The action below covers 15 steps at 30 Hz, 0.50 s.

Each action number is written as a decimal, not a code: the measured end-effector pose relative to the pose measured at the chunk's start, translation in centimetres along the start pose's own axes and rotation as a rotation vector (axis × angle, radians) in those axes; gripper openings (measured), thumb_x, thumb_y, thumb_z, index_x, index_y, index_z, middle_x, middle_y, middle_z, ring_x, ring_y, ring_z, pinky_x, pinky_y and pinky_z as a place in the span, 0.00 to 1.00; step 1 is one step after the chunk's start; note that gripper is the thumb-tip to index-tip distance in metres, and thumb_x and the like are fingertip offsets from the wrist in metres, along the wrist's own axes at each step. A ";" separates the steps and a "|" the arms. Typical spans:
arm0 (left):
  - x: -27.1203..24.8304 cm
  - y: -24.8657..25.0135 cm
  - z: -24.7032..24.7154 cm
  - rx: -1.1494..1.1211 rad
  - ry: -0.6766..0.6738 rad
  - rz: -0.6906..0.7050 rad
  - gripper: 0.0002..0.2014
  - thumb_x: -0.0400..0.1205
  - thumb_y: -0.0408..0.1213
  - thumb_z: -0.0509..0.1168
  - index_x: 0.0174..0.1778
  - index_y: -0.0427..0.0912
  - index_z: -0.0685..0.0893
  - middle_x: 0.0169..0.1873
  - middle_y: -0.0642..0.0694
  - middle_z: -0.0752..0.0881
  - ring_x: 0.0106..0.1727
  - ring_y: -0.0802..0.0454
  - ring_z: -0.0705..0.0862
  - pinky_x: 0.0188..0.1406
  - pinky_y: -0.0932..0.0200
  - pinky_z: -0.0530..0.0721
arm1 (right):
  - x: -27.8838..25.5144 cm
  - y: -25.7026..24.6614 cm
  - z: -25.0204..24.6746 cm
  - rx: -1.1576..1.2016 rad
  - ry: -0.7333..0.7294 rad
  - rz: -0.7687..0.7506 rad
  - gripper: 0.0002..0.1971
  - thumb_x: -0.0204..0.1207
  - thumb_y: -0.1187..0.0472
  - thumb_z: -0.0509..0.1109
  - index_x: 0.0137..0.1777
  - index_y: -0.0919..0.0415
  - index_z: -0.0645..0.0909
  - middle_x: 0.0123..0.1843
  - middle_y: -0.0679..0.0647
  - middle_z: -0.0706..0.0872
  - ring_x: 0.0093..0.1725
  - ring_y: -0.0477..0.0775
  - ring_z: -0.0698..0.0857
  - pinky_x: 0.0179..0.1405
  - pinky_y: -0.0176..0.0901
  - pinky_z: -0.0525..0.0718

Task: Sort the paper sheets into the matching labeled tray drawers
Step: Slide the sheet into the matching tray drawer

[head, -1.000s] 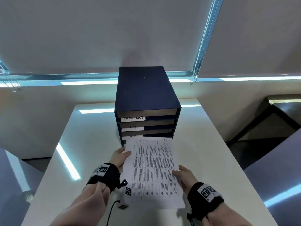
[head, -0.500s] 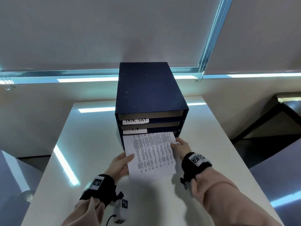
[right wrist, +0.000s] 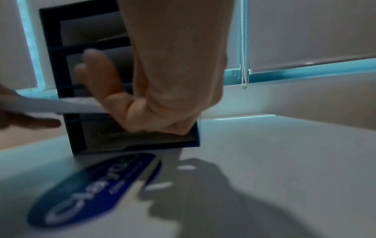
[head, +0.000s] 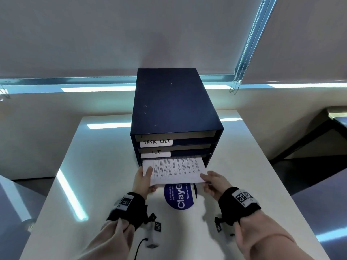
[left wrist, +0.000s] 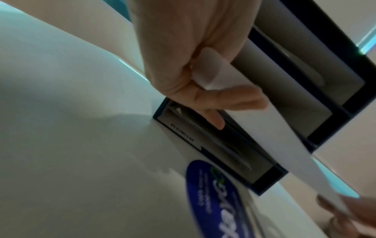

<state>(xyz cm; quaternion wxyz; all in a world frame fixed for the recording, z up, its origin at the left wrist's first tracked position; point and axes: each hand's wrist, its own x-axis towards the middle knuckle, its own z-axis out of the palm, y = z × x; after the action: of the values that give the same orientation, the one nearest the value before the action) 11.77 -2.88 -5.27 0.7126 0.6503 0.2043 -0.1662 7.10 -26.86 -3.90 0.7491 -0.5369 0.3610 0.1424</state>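
Note:
A dark blue drawer unit (head: 174, 106) stands on the white table (head: 93, 175), with slots labelled TASK LIST (head: 156, 142) and I.T (head: 155, 152). A printed paper sheet (head: 178, 169) lies partly inside the third slot. My left hand (head: 148, 177) pinches its near left corner, thumb on top. My right hand (head: 206, 180) holds the near right corner. The left wrist view shows the left hand (left wrist: 203, 80) gripping the sheet (left wrist: 274, 128) above a bottom drawer labelled ADMIN (left wrist: 183, 134). In the right wrist view the sheet's edge (right wrist: 61, 104) meets the right hand (right wrist: 114, 103).
A white sheet with a blue oval logo (head: 180, 197) lies on the table under the held paper, in front of the unit. Roller blinds and a bead chain (head: 236, 85) hang behind. The table drops off at left and right edges.
The sheet has slid further into the third slot and both hands moved forward with it. The right hand shifted back to the near corner. The blue-logo sheet is now uncovered.

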 end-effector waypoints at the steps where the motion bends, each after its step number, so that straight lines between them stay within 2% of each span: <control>1: 0.5 0.5 0.1 -0.146 -0.023 -0.063 0.14 0.86 0.35 0.61 0.66 0.43 0.69 0.47 0.34 0.84 0.18 0.55 0.78 0.16 0.65 0.77 | 0.6 -0.5 0.7 0.111 0.016 -0.004 0.06 0.79 0.73 0.66 0.42 0.65 0.73 0.25 0.61 0.84 0.14 0.49 0.80 0.10 0.31 0.74; 2: 0.9 1.0 0.1 -0.313 -0.051 -0.121 0.22 0.83 0.32 0.64 0.72 0.43 0.66 0.48 0.35 0.84 0.22 0.54 0.82 0.20 0.63 0.81 | 1.3 -1.0 1.4 0.231 0.030 0.005 0.04 0.79 0.74 0.65 0.45 0.68 0.75 0.26 0.62 0.85 0.18 0.51 0.84 0.12 0.33 0.79; 3: 1.5 1.4 0.0 -0.453 -0.080 -0.149 0.29 0.81 0.27 0.65 0.78 0.38 0.62 0.50 0.33 0.84 0.31 0.50 0.88 0.28 0.60 0.86 | 1.8 -1.5 2.1 0.355 0.032 0.011 0.03 0.78 0.76 0.64 0.46 0.70 0.76 0.28 0.65 0.87 0.24 0.55 0.88 0.17 0.37 0.84; 4: 1.9 1.7 0.0 -0.536 -0.104 -0.149 0.31 0.81 0.23 0.63 0.79 0.32 0.59 0.55 0.30 0.83 0.43 0.45 0.90 0.36 0.56 0.89 | 2.3 -2.1 2.9 0.455 0.014 0.009 0.05 0.79 0.78 0.63 0.47 0.70 0.76 0.32 0.67 0.88 0.30 0.58 0.90 0.23 0.43 0.89; 6: 2.4 2.1 0.4 -0.574 -0.097 -0.126 0.30 0.80 0.17 0.58 0.79 0.26 0.56 0.67 0.26 0.74 0.63 0.38 0.83 0.48 0.49 0.89 | 2.9 -3.0 4.2 0.515 -0.052 -0.005 0.10 0.79 0.81 0.57 0.44 0.69 0.75 0.40 0.68 0.84 0.41 0.61 0.87 0.40 0.54 0.91; 7: 2.5 2.1 0.6 -0.583 -0.080 -0.110 0.29 0.80 0.15 0.56 0.78 0.26 0.57 0.73 0.25 0.68 0.67 0.38 0.79 0.54 0.46 0.86 | 2.9 -3.3 4.8 0.488 -0.069 -0.014 0.12 0.80 0.82 0.55 0.41 0.68 0.74 0.41 0.67 0.81 0.43 0.60 0.84 0.47 0.58 0.90; 9: 2.4 1.9 0.7 -0.515 -0.075 -0.094 0.26 0.82 0.17 0.56 0.77 0.30 0.61 0.76 0.27 0.67 0.66 0.39 0.80 0.60 0.41 0.82 | 3.0 -3.4 5.4 0.367 -0.091 -0.028 0.11 0.81 0.80 0.54 0.44 0.67 0.74 0.45 0.64 0.80 0.47 0.57 0.83 0.53 0.59 0.87; 10: 1.9 2.0 0.8 -0.434 -0.083 -0.082 0.24 0.83 0.20 0.57 0.76 0.32 0.63 0.73 0.29 0.72 0.63 0.39 0.82 0.60 0.41 0.82 | 2.9 -3.2 5.5 0.287 -0.103 -0.034 0.09 0.82 0.77 0.55 0.50 0.67 0.74 0.49 0.64 0.81 0.48 0.57 0.84 0.49 0.55 0.89; 12: 1.0 1.9 0.7 -0.220 -0.097 -0.044 0.17 0.83 0.26 0.61 0.69 0.34 0.73 0.61 0.33 0.83 0.51 0.42 0.87 0.52 0.47 0.86 | 2.4 -2.6 5.1 0.097 -0.101 -0.060 0.10 0.83 0.72 0.57 0.61 0.64 0.73 0.53 0.61 0.83 0.46 0.55 0.85 0.36 0.47 0.91; 14: -0.7 1.5 0.6 0.057 -0.116 0.018 0.09 0.82 0.28 0.63 0.58 0.38 0.79 0.46 0.38 0.87 0.37 0.47 0.84 0.39 0.53 0.83 | 1.5 -1.3 4.6 -0.152 -0.063 -0.098 0.12 0.82 0.70 0.60 0.63 0.60 0.75 0.50 0.60 0.84 0.38 0.53 0.84 0.31 0.42 0.87; 15: -1.4 1.0 0.5 0.215 -0.148 0.065 0.06 0.82 0.28 0.62 0.52 0.41 0.81 0.41 0.40 0.87 0.34 0.48 0.82 0.36 0.53 0.80 | 0.7 -0.6 4.4 -0.270 -0.056 -0.121 0.12 0.82 0.70 0.61 0.61 0.58 0.76 0.46 0.59 0.84 0.35 0.51 0.82 0.29 0.41 0.84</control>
<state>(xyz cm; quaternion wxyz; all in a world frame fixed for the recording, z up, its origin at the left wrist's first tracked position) 11.07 -3.33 -3.70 0.6569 0.7152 0.1110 -0.2114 9.67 -23.22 -3.24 0.6870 -0.6495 0.2845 0.1591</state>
